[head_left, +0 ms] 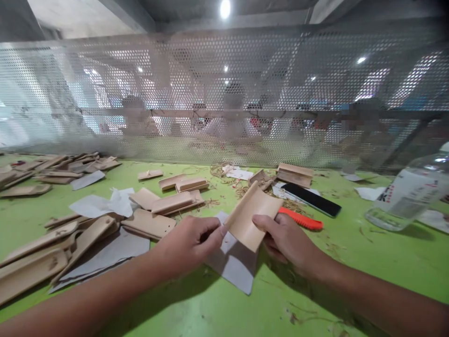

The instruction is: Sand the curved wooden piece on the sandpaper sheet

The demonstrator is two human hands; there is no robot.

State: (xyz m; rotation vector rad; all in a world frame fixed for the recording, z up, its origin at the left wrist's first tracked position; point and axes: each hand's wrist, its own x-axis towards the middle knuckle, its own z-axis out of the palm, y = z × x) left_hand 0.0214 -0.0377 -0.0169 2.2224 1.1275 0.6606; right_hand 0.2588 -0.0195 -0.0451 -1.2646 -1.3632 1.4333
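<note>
My right hand [286,241] grips a curved, pale bamboo piece [250,216] by its near right edge and holds it tilted above the green table [351,267]. My left hand [191,243] is closed, its fingertips pinching the piece's left edge together with a grey sheet of sandpaper [233,264] that hangs under the piece. Just behind my right hand lies an orange-handled tool [301,219] on the table.
Several bamboo pieces [59,243] and grey sheets [101,203] lie at left and centre. A black flat bar [312,199] and a wooden block [294,174] sit behind. A clear plastic bottle [410,194] lies at right. A perforated metal screen [224,93] walls the table's far side.
</note>
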